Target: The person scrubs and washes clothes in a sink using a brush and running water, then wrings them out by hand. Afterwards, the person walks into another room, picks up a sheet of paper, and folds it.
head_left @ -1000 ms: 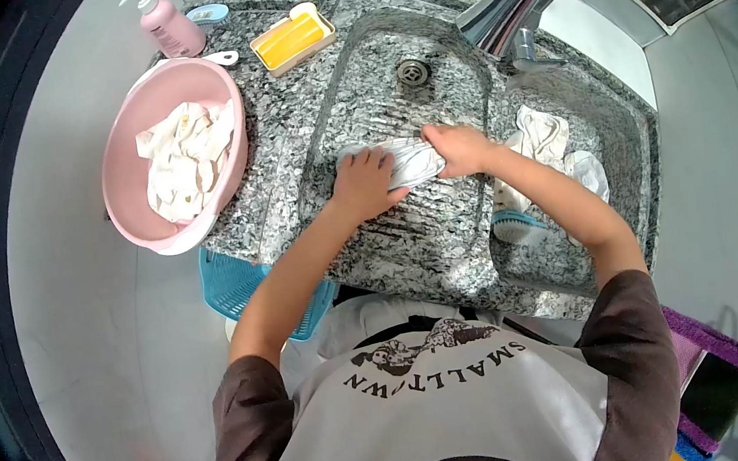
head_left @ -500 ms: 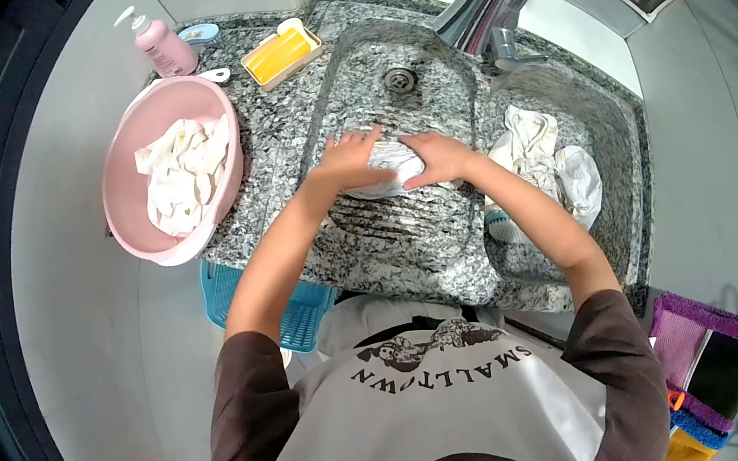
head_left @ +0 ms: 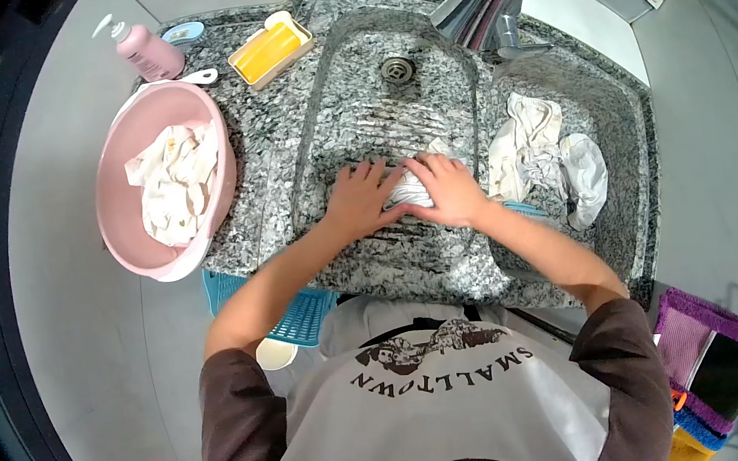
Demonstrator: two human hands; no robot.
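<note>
From my remote view, the left hand (head_left: 363,201) and right hand (head_left: 450,189) have closed in from opposite ends of the striped cloth (head_left: 408,190), thumbs now almost meeting over it. It lies bunched beneath them on the ridged stone slab (head_left: 401,259), so I judge it's being pressed rather than stretched. The fingertips look slightly spread; I can't tell whether they grip underneath.

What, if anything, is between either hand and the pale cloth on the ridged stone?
Nothing visible: the left hand and right hand are directly on the pale cloth, over the ridged stone, with no other object seen between. The palms' undersides are hidden.
</note>
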